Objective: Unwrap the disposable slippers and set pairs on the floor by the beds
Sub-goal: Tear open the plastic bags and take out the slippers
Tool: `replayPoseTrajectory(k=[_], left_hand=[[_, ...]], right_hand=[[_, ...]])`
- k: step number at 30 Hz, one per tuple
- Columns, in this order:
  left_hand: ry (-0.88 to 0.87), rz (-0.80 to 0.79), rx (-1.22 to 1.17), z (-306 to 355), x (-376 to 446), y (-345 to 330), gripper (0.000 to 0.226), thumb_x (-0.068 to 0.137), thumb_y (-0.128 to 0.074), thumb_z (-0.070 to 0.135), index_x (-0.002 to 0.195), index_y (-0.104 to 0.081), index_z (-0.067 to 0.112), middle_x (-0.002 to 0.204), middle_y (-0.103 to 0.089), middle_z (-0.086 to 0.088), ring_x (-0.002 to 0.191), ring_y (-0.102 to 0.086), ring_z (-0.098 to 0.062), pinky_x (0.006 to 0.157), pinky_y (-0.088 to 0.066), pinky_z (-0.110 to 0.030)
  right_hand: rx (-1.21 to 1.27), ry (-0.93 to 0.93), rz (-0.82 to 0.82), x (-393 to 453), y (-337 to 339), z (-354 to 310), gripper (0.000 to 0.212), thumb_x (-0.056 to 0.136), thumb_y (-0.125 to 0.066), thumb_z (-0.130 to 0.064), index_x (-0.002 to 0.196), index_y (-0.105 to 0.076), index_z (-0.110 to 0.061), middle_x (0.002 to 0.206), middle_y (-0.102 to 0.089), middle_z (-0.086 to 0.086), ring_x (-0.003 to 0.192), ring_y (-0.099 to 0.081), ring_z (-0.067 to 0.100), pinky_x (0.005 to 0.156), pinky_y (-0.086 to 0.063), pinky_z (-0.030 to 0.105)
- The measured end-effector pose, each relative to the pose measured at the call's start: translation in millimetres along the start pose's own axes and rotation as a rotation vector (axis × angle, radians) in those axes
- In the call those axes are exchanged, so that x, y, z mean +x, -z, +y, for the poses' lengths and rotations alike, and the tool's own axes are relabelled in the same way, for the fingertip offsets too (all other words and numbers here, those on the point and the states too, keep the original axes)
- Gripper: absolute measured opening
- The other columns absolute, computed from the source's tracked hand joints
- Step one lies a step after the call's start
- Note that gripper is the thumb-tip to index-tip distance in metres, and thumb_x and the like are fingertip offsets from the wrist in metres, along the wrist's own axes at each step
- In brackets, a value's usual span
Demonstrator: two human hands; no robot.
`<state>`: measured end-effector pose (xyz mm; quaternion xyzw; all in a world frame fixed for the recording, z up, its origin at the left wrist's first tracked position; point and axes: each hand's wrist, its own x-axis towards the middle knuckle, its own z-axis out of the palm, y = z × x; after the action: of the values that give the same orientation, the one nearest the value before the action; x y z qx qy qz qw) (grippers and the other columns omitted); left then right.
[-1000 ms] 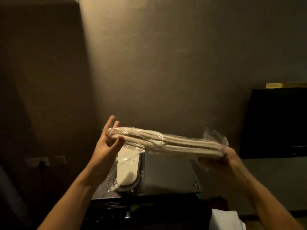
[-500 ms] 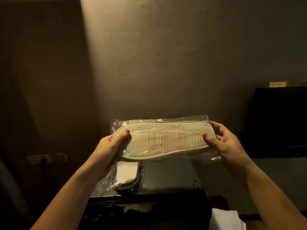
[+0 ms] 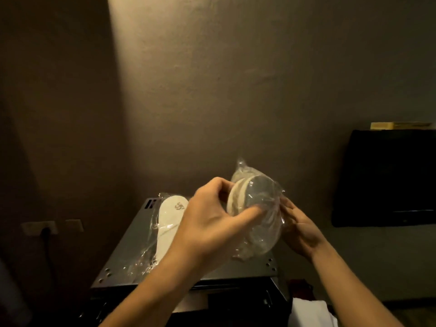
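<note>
I hold a pair of white slippers in a clear plastic wrap (image 3: pixel 256 208) in front of me, turned end-on so one rounded end faces me. My left hand (image 3: pixel 212 218) grips that end, fingers curled over the plastic. My right hand (image 3: pixel 298 228) supports the far side of the pack from behind, its fingers partly hidden by the wrap. A second wrapped pair of slippers (image 3: pixel 168 223) with a logo lies flat on the grey metal box (image 3: pixel 132 253) below my hands.
A dark screen (image 3: pixel 387 178) hangs on the wall at right with a yellowish strip on top. A wall socket with a plugged cable (image 3: pixel 44 228) sits low at left. Something white (image 3: pixel 309 312) lies beside the box at bottom right.
The pack was held flat between both hands with its sole facing me; now it is turned end-on, and my left hand has moved right over its near end.
</note>
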<state>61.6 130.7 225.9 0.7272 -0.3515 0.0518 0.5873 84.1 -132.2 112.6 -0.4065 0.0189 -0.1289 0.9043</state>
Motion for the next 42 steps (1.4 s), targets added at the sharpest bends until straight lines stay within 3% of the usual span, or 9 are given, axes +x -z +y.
replayPoseTrajectory(k=[7,13,18,22,27,32,35,38,42], left_hand=[[0.075,0.057,-0.218,-45.6,14.8,51.6,0.030,0.070,-0.087,0.018,0.098,-0.077,0.014,0.093,-0.079,-0.011,0.084,-0.074,-0.025,0.063,-0.060,-0.030],[0.396,-0.024,-0.480,-126.3,24.9,98.3,0.084,0.021,-0.101,0.049,0.100,-0.080,0.029,0.110,-0.077,-0.009,0.086,-0.076,-0.017,0.068,-0.060,-0.032],[0.471,-0.008,-0.641,-149.1,28.7,86.9,0.044,0.064,-0.083,0.020,0.107,-0.076,0.022,0.123,-0.071,-0.018,0.102,-0.073,-0.026,0.082,-0.061,-0.043],[0.487,0.033,-0.642,-150.5,29.5,81.8,0.045,0.079,-0.069,0.011,0.123,-0.067,0.018,0.130,-0.066,-0.019,0.115,-0.066,-0.033,0.096,-0.052,-0.053],[0.710,0.189,-0.662,-122.6,26.7,59.3,0.075,0.076,-0.070,0.054,0.138,-0.051,0.014,0.136,-0.058,-0.020,0.118,-0.063,-0.039,0.082,-0.061,-0.051],[0.684,-0.280,-1.187,-76.8,5.3,21.2,0.098,0.081,-0.047,0.081,0.138,-0.057,0.002,0.141,-0.055,-0.029,0.131,-0.052,-0.046,0.109,-0.040,-0.059],[0.736,-0.197,-1.037,-73.1,7.1,11.8,0.067,0.090,-0.058,0.055,0.125,-0.067,-0.002,0.123,-0.067,-0.030,0.107,-0.068,-0.042,0.095,-0.054,-0.052],[0.793,-0.098,-0.891,-80.3,11.5,5.4,0.043,0.085,-0.068,0.026,0.116,-0.070,-0.004,0.109,-0.072,-0.029,0.090,-0.072,-0.039,0.091,-0.056,-0.048],[0.731,-0.010,-0.773,-85.1,17.8,0.2,0.017,0.087,-0.068,0.014,0.083,-0.079,0.002,0.092,-0.077,-0.020,0.075,-0.073,-0.031,0.076,-0.061,-0.040]], right_hand=[[-0.017,0.166,0.074,-17.4,-10.0,-14.4,0.052,0.092,-0.056,-0.011,0.143,-0.054,-0.024,0.125,-0.072,0.012,0.102,-0.075,0.027,0.081,-0.063,0.046],[-0.449,0.481,-0.066,-90.4,-82.6,-30.8,0.053,0.077,-0.069,-0.005,0.124,-0.061,-0.028,0.118,-0.074,0.003,0.110,-0.071,0.028,0.083,-0.063,0.044],[-0.754,0.757,-0.109,-126.8,-123.3,-9.2,0.056,0.075,-0.079,-0.005,0.116,-0.066,-0.041,0.106,-0.072,0.001,0.092,-0.074,0.025,0.071,-0.063,0.030],[-0.781,0.814,-0.081,-115.5,-119.2,-8.3,0.058,0.079,-0.076,0.000,0.119,-0.064,-0.041,0.109,-0.072,-0.004,0.095,-0.074,0.022,0.071,-0.064,0.031],[-0.924,1.104,-0.002,-105.3,-107.1,-11.0,0.043,0.086,-0.076,-0.004,0.117,-0.063,-0.030,0.112,-0.070,-0.009,0.101,-0.072,0.018,0.077,-0.064,0.040],[-1.287,1.389,-0.359,-100.3,-98.7,27.7,0.027,0.095,-0.065,-0.012,0.122,-0.066,-0.017,0.114,-0.068,0.012,0.107,-0.068,0.023,0.089,-0.055,0.034],[-1.434,1.376,-0.416,-94.6,-84.9,47.9,0.035,0.095,-0.067,-0.025,0.130,-0.061,-0.023,0.115,-0.069,0.004,0.112,-0.067,0.018,0.099,-0.053,0.042],[-1.313,1.061,-0.476,-96.4,-84.2,46.2,0.057,0.085,-0.080,-0.034,0.135,-0.058,-0.018,0.127,-0.067,-0.002,0.121,-0.064,0.016,0.106,-0.050,0.043],[-1.228,0.701,-0.161,-86.2,-91.5,31.8,0.046,0.095,-0.052,-0.058,0.136,-0.057,-0.036,0.131,-0.060,-0.022,0.124,-0.058,0.003,0.098,-0.055,0.032]])
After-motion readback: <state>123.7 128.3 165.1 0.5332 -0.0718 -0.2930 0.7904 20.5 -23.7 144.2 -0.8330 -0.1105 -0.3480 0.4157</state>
